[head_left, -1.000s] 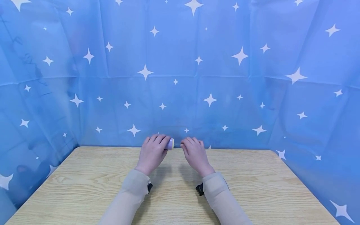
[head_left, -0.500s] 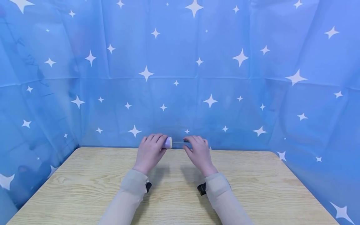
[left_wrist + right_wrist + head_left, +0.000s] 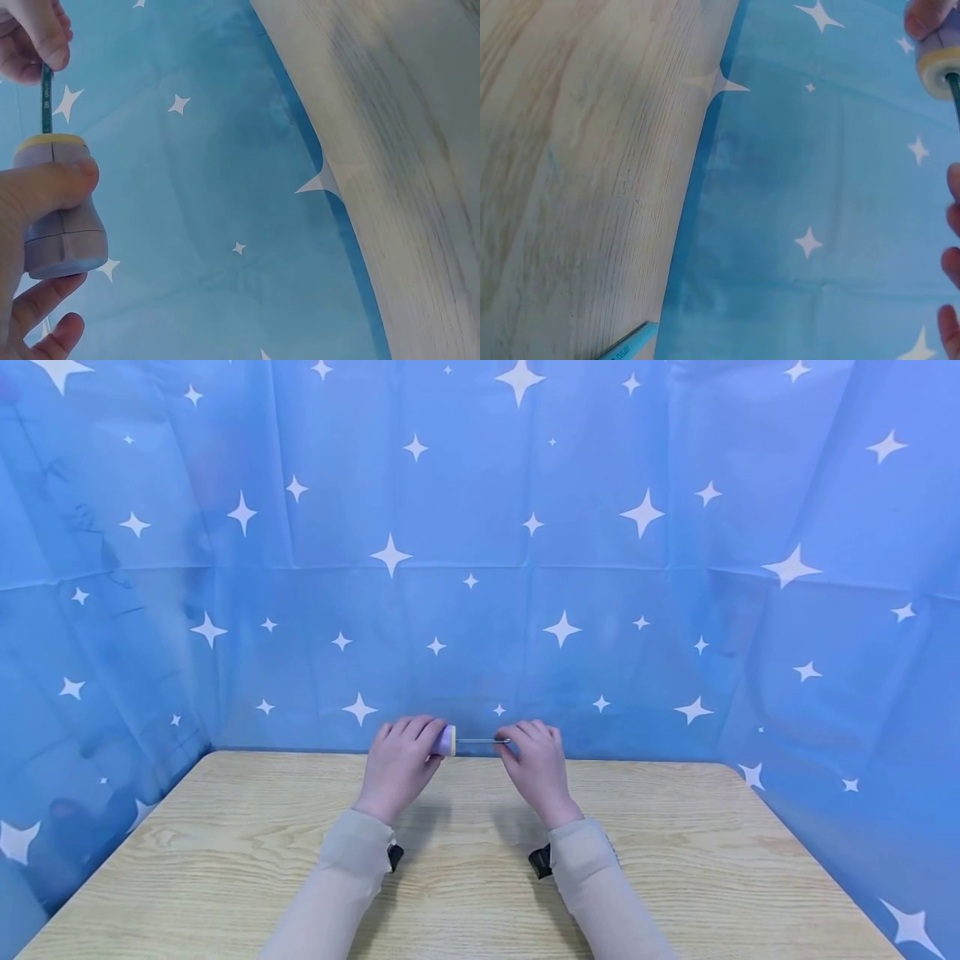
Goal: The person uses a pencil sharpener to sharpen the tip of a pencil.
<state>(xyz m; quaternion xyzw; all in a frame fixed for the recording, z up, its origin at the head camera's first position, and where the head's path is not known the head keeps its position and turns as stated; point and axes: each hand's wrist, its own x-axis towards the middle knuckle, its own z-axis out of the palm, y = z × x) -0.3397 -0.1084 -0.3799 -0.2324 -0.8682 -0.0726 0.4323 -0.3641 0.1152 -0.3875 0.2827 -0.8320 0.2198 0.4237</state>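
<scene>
Over the past second, the right hand point(image 3: 536, 768) has shifted away from the left hand point(image 3: 397, 772), so a longer stretch of the dark green pencil point(image 3: 480, 741) shows between them. Level and sideways in the head view, the pencil runs from the lavender sharpener point(image 3: 446, 741) to the right fingertips, which pinch its outer part. Its other end sits in the round opening at the sharpener's yellow rim, as the right wrist view shows. The left hand is clamped round the sharpener, thumb across its waisted body. Both hands are raised near the far edge of the wood-grained table point(image 3: 480, 902); behind it hangs a blue backdrop point(image 3: 480, 485) with white stars. Light sleeves point(image 3: 345, 868) cover the forearms, and a black device point(image 3: 395, 857) shows at each cuff.
</scene>
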